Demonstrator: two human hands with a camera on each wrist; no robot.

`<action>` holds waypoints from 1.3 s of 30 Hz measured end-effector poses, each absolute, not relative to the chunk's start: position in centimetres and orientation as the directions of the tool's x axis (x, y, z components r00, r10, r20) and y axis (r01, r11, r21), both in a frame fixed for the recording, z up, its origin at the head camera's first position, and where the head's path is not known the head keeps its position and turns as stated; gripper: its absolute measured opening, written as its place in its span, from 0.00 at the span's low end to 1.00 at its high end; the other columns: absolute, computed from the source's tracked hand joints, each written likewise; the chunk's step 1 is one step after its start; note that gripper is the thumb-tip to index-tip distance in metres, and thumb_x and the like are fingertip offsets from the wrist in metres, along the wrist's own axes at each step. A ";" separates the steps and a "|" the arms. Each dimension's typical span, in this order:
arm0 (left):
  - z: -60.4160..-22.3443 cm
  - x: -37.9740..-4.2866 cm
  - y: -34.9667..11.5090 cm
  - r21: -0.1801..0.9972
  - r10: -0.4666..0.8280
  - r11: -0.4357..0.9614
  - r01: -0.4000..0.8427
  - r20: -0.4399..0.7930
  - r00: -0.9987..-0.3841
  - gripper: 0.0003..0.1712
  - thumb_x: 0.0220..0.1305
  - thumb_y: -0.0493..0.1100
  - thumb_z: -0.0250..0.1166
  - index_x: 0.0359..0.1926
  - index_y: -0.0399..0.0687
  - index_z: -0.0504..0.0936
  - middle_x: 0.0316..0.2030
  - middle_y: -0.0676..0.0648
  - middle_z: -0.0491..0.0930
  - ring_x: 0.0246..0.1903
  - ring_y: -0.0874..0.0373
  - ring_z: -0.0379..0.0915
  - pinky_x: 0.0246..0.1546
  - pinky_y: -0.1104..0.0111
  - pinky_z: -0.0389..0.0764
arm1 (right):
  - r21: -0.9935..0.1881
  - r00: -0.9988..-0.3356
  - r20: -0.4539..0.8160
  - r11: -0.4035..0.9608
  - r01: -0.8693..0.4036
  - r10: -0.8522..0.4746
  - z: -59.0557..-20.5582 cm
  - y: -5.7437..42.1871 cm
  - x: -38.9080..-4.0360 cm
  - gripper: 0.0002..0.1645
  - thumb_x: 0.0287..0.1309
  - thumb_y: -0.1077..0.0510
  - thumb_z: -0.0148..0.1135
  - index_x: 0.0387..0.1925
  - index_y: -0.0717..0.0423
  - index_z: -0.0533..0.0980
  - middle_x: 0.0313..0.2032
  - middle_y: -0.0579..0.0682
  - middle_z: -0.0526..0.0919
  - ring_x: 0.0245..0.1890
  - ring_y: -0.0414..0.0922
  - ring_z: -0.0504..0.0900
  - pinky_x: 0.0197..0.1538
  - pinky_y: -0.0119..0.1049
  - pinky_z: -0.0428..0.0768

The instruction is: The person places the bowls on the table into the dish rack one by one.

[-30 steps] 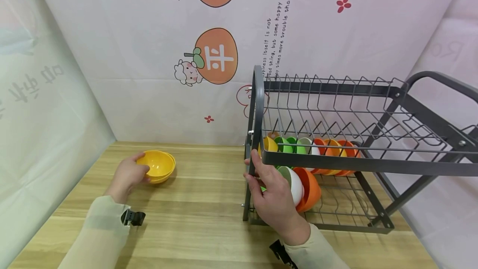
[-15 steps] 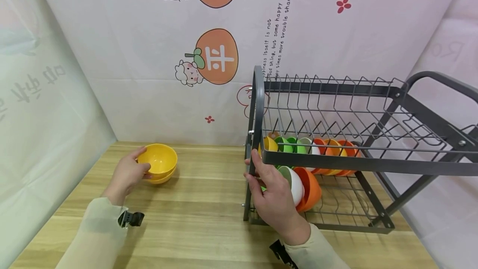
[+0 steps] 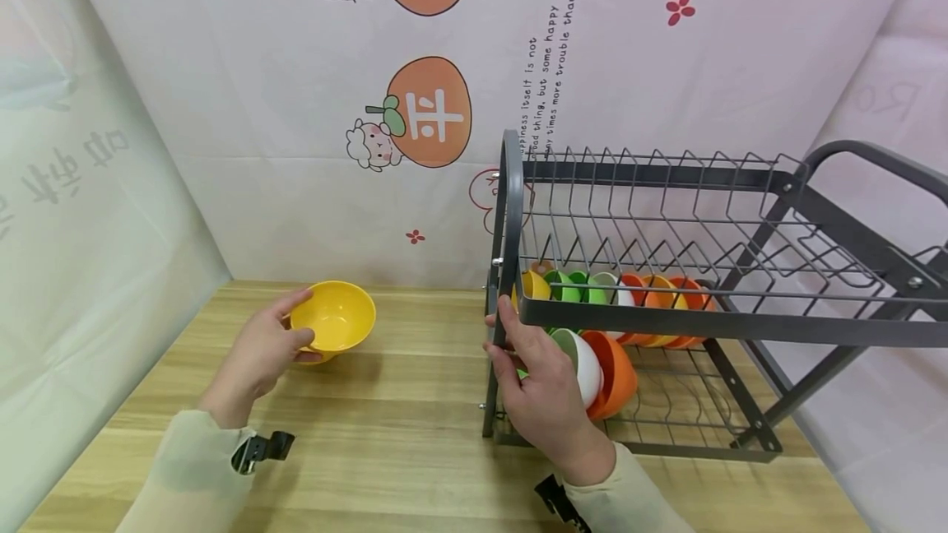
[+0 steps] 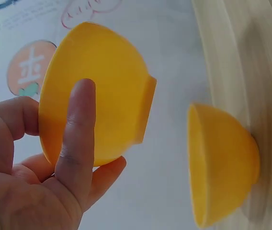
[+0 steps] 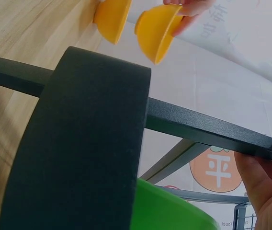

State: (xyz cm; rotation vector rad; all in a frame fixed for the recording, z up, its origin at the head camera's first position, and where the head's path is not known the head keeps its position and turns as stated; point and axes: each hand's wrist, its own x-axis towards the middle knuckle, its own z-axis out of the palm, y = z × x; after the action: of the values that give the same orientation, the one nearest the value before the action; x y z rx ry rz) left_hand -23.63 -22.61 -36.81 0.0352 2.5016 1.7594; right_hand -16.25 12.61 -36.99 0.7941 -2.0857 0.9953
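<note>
My left hand grips a yellow bowl by its rim, thumb inside and fingers along the outside. In the left wrist view a second yellow bowl stands upright on the table, a gap below the held one. The head view shows only a sliver of that lower bowl. My right hand holds the left front post of a dark metal dish rack, fingers curled round it in the right wrist view.
Inside the rack's lower tier, a row of small bowls in several colours stands behind a white bowl and an orange bowl. A printed white curtain hangs behind the wooden table.
My left hand has raised the upper yellow bowl off the lower one and shifted it slightly right. My right hand stays on the rack post.
</note>
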 end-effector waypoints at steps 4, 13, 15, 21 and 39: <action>-36.3 -22.7 -21.6 0.954 0.109 0.299 -0.015 -0.050 -0.993 0.43 0.61 0.23 0.53 0.77 0.38 0.54 0.76 0.36 0.45 0.57 0.33 0.66 0.41 0.56 0.86 | -0.407 -0.582 0.781 0.522 -0.750 -0.227 -36.9 12.5 -16.2 0.49 0.57 0.73 0.65 0.77 0.51 0.57 0.53 0.53 0.80 0.40 0.43 0.78 0.46 0.29 0.83; -34.9 -20.1 -18.9 0.985 0.223 0.169 -0.038 -0.076 -0.972 0.41 0.62 0.23 0.56 0.76 0.38 0.57 0.74 0.36 0.49 0.49 0.41 0.74 0.39 0.56 0.87 | -0.407 -0.585 0.778 0.528 -0.746 -0.228 -37.0 12.5 -16.2 0.49 0.58 0.72 0.66 0.77 0.51 0.57 0.54 0.52 0.80 0.39 0.42 0.77 0.44 0.32 0.84; -34.6 -19.5 -18.3 0.990 0.256 0.132 -0.048 -0.081 -0.963 0.41 0.62 0.23 0.56 0.76 0.37 0.56 0.74 0.35 0.49 0.48 0.42 0.75 0.38 0.55 0.87 | -0.403 -0.583 0.780 0.529 -0.747 -0.229 -37.0 12.5 -16.2 0.49 0.57 0.73 0.66 0.77 0.52 0.57 0.54 0.52 0.80 0.39 0.42 0.77 0.44 0.32 0.84; -33.8 -17.7 -16.8 0.997 0.316 0.052 -0.063 -0.076 -0.946 0.41 0.61 0.22 0.57 0.75 0.36 0.56 0.74 0.34 0.47 0.47 0.43 0.76 0.36 0.54 0.87 | -0.403 -0.590 0.775 0.541 -0.738 -0.228 -37.0 12.5 -16.1 0.49 0.58 0.72 0.66 0.77 0.50 0.56 0.54 0.52 0.80 0.38 0.43 0.77 0.44 0.34 0.85; -33.3 -15.3 -14.6 0.999 0.395 0.037 -0.021 -0.033 -0.918 0.39 0.58 0.22 0.58 0.73 0.36 0.63 0.75 0.43 0.52 0.68 0.39 0.55 0.34 0.50 0.86 | -0.292 -0.512 0.840 0.647 -0.705 -0.179 -35.9 12.3 -14.6 0.29 0.69 0.57 0.58 0.68 0.59 0.69 0.55 0.58 0.75 0.44 0.48 0.75 0.47 0.32 0.81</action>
State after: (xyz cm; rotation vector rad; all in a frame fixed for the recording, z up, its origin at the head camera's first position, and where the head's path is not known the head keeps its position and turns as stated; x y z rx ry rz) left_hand -15.32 -14.56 -33.32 0.3813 2.0189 1.9543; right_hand -14.59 12.26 -35.85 0.6876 -2.0354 0.8032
